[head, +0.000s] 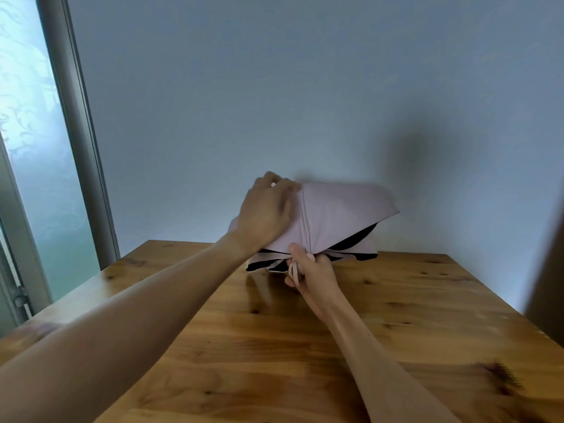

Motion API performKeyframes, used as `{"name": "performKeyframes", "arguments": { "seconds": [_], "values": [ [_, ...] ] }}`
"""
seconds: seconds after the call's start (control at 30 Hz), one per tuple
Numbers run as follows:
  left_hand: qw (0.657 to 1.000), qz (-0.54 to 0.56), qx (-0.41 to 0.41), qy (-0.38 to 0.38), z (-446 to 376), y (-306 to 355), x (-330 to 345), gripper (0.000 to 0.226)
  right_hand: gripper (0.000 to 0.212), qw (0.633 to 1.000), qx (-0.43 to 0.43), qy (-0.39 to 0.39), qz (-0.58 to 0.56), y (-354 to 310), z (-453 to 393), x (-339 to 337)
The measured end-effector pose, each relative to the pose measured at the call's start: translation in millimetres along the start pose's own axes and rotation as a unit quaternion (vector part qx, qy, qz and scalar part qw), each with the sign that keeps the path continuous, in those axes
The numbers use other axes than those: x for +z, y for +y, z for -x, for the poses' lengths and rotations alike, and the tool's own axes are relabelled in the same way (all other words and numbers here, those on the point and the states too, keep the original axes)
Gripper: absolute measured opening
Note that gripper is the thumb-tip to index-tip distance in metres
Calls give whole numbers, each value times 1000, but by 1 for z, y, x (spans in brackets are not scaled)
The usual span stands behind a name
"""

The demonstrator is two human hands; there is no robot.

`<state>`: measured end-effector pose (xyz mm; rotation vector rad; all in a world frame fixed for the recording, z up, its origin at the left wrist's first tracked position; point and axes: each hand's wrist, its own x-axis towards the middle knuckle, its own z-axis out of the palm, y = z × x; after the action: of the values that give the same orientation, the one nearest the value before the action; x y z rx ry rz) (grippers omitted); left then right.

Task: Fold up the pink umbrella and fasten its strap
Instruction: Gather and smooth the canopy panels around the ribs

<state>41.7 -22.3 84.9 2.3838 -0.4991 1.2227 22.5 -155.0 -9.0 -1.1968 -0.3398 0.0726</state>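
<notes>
The pink umbrella (338,215) is collapsed, its loose canopy bunched above the far part of the wooden table (396,315), black lining showing underneath. My left hand (265,212) pinches a fold of the canopy at its top left edge. My right hand (311,273) grips the umbrella low down, where the fabric gathers, thumb pressed on the cloth. A thin pink strap (294,271) hangs in a loop over my right fingers. The handle is hidden inside my right hand.
A pale blue wall stands right behind the table. A window with frosted glass (33,148) and a grey frame is at the left. A dark brown upright edge (546,270) shows at the far right.
</notes>
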Motion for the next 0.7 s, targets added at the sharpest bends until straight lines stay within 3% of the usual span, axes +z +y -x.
{"name": "performKeyframes", "arguments": {
  "seconds": [0.1,0.23,0.43,0.53,0.7],
  "values": [
    [993,-61,-42,-86,-22,10,10,42,30,999,-3,-7,33,2,-1,2],
    [971,23,-139,-193,-50,20,8,41,25,997,9,14,71,6,-2,2],
    [946,182,-176,-204,-58,21,-10,43,22,994,22,45,95,7,-3,-1],
    [921,247,-174,-246,-58,18,-20,46,21,993,26,53,101,8,-5,-3],
    [907,282,-172,-261,-53,9,-38,11,24,991,37,66,113,10,-7,-4]
  ]
}}
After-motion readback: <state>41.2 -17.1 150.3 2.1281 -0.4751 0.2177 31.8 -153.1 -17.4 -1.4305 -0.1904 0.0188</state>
